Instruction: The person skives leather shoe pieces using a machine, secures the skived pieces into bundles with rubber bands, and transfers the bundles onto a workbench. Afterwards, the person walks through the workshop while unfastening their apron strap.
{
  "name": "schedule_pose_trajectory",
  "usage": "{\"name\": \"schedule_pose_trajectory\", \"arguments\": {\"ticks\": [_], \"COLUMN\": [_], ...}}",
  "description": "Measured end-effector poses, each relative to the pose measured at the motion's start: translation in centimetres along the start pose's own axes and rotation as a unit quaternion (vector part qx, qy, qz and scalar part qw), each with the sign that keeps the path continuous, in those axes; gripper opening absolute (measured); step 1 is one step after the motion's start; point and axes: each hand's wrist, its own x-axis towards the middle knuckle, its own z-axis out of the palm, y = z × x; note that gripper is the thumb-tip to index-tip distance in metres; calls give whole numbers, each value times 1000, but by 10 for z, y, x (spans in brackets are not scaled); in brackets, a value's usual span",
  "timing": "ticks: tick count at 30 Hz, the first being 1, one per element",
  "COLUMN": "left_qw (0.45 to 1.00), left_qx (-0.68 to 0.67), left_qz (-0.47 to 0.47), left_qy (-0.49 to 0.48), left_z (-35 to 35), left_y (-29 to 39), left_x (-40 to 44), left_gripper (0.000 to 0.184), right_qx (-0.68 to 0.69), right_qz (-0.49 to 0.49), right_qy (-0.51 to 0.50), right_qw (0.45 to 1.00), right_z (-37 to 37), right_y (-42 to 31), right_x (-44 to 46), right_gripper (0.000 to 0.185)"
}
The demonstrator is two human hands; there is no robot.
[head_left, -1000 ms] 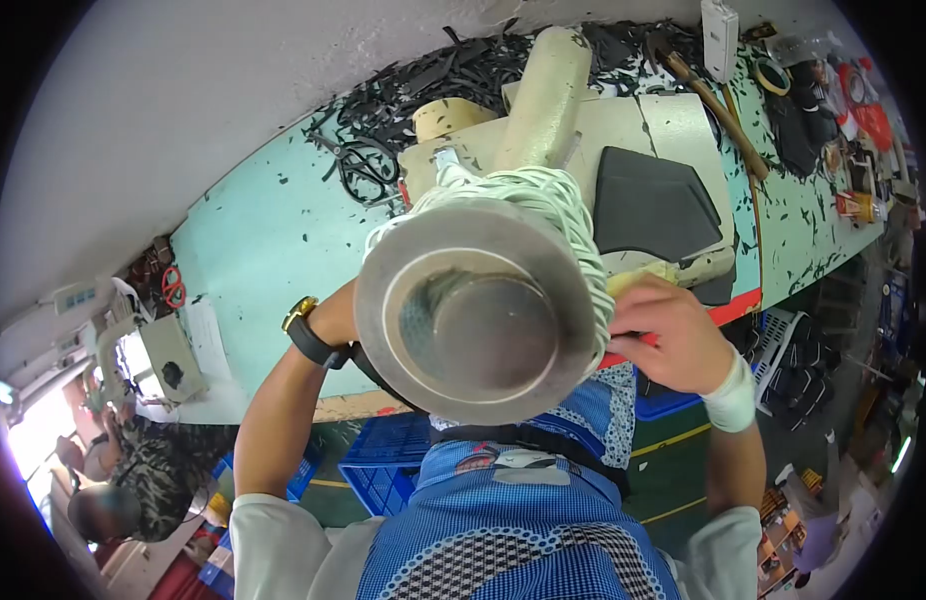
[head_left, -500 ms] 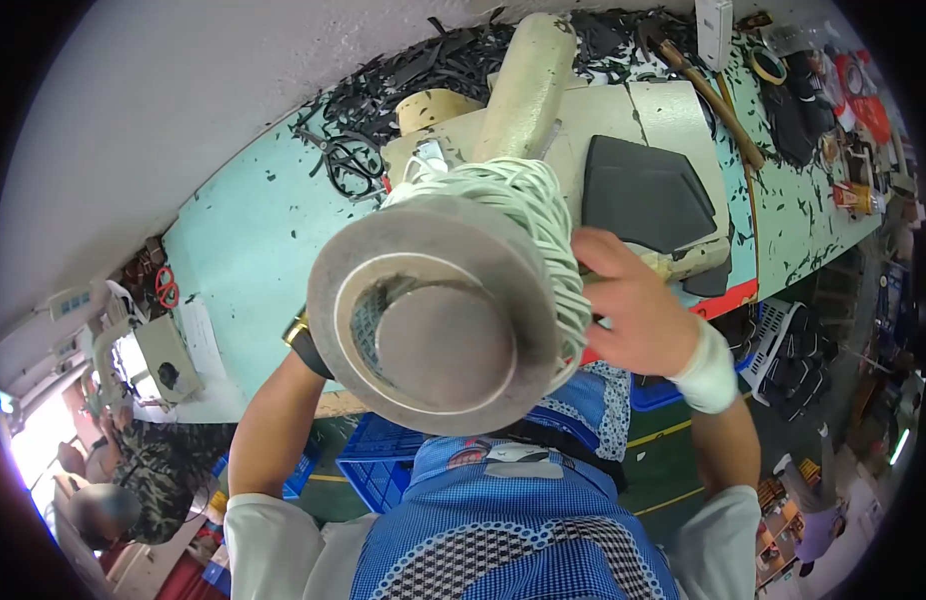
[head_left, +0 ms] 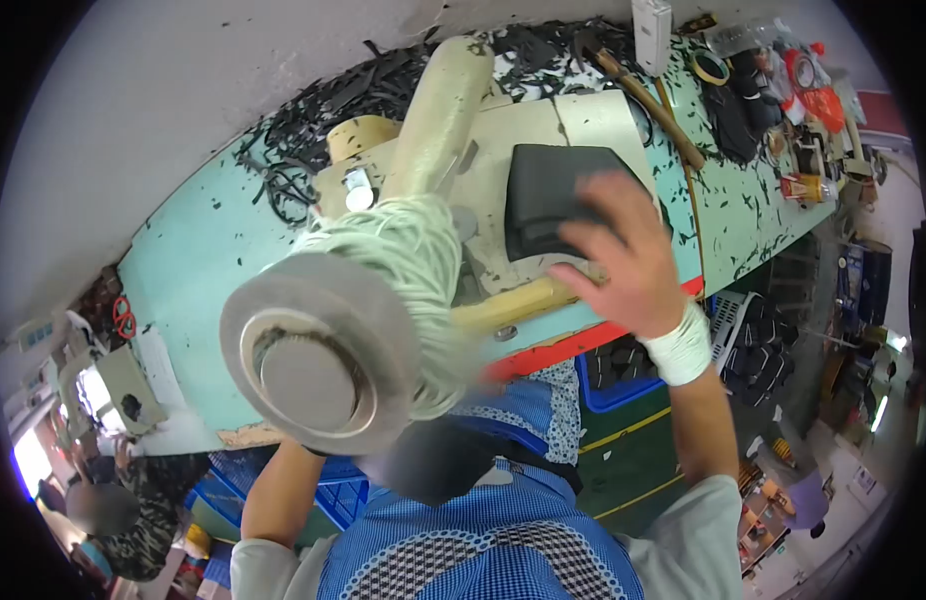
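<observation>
Hovering over the black panel (head_left: 543,190)

My right hand (head_left: 623,265) is spread, gripping nothing; the left hand is hidden, its hold unknown to me. I judge the panel light and pliable, best pinched by its left edge. It lies on the pale board (head_left: 493,180), long axis apparently left to right.

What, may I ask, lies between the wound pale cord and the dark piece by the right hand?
In the head view, a strip of cream board shows between the wound cord and the dark piece, with a round grey patch near the cord.
</observation>
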Motion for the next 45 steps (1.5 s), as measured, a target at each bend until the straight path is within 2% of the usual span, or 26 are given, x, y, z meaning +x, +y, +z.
{"name": "schedule_pose_trajectory", "arguments": {"ticks": [1,2,5,6,7,8,10,14,16,17,19,21,22,24,25,26,29,30,32,35,36,38,40,43,44,45], "left_qw": [992,991,943,986,997,959,986,992,987,983,973,961,955,963,965,967,970,971,973,975,975,975,973,972,973,974], "left_qx": [42,51,324,125,-72,-265,-132,3,33,47,78,115,132,62,58,53,42,41,38,38,40,43,47,55,54,53], "left_qz": [-61,-62,-60,60,18,-24,100,114,131,140,157,172,180,203,201,198,198,197,195,192,191,186,182,183,183,183], "left_qy": [-102,-105,42,-90,5,96,-19,45,83,104,149,184,198,167,160,153,137,129,115,107,107,117,134,136,129,121], "left_z": [49,43,-13,-22,-23,-3,-29,-70,-70,-69,-68,-66,-65,-49,-57,-69,-79,-78,-63,-24,-19,3,-17,-2,5,15], "left_y": [45,43,9,26,37,63,66,79,77,75,70,65,62,62,62,69,75,78,81,74,77,97,105,122,123,120], "left_x": [11,10,7,14,15,22,34,35,33,32,29,26,25,26,11,1,-22,-24,-14,-7,-10,35,-23,-9,-7,-6], "left_gripper": [62,62,83,82,83,83,49,44,42,41,39,38,37,35,36,36,36,36,36,37,37,37,38,38,38,38], "right_qx": [-16,-39,-31,-29,-29,-27,-61,-31,-178,-178,37,164,161,113,161,161,303,302,316,196,175,278,295,300,300,280], "right_qz": [18,37,45,47,100,97,92,130,39,38,-39,6,11,17,49,51,185,186,33,15,23,85,126,120,119,87], "right_qy": [-26,-48,-113,-145,-179,-178,-117,-118,-38,-39,-3,-78,-76,-85,-178,-182,-336,-335,-154,-174,-222,-174,-143,-264,-263,-190], "right_qw": [999,997,992,988,978,979,987,984,982,983,999,983,984,990,969,969,872,873,936,965,959,941,936,909,909,937], "right_z": [-5,-9,-3,-2,-2,-3,-5,-5,-10,-5,13,38,42,44,36,26,0,7,29,38,36,32,10,-2,4,15], "right_y": [2,10,33,33,29,24,19,18,5,-1,-18,-52,-57,-59,-53,-48,-41,-43,-50,-64,-63,-54,-49,-33,-37,-45], "right_x": [8,16,23,27,27,25,20,10,12,9,1,16,19,20,15,9,4,1,-1,22,24,7,-1,-9,-6,1], "right_gripper": [49,55,58,55,53,53,52,50,46,46,41,38,38,34,25,25,8,8,8,12,15,19,23,26,26,21]}}
